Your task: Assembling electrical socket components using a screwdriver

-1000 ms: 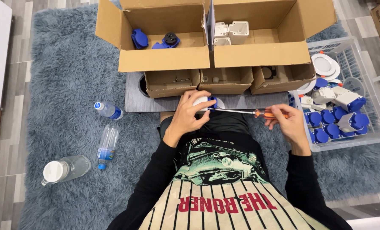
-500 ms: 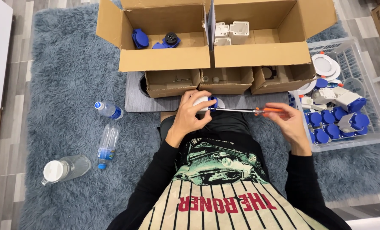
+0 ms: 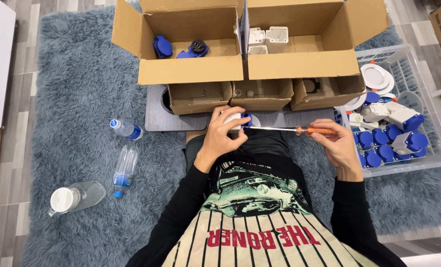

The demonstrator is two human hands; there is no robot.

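Left hand: the left hand [image 3: 224,134] sits just above the frame's centre, clenched around a small white and blue socket part [image 3: 241,120]; the wrapped fingers seem meant to keep the part from turning.
Right hand: the right hand [image 3: 333,143], right of centre, is closed on the orange handle of a screwdriver [image 3: 290,130], held level so the steel shaft runs left into the part.
Socket part: it is held in the air over the person's lap, just in front of the grey board [image 3: 155,116]; the screwdriver tip meets its right side, though the exact contact point is too small to tell.
Left cardboard box: an open box [image 3: 191,74] at upper centre holds two blue pieces and one dark piece, probably sorted by kind within arm's reach.
Right cardboard box: the open box [image 3: 304,62] beside it holds white square housings [image 3: 270,38] against its left wall.
Small trays: three low cardboard trays [image 3: 260,96] stand in a row below the boxes, on the grey board; their contents are too small to tell.
Plastic basket: a clear basket [image 3: 403,54] at the right edge carries blue-capped plugs [image 3: 384,143] and round white discs [image 3: 377,76], near the right hand.
Bottles: two blue-capped water bottles [image 3: 124,170] and a clear jug with a white lid [image 3: 77,198] lie on the blue-grey shaggy rug [image 3: 82,89] at left, well apart from the work.
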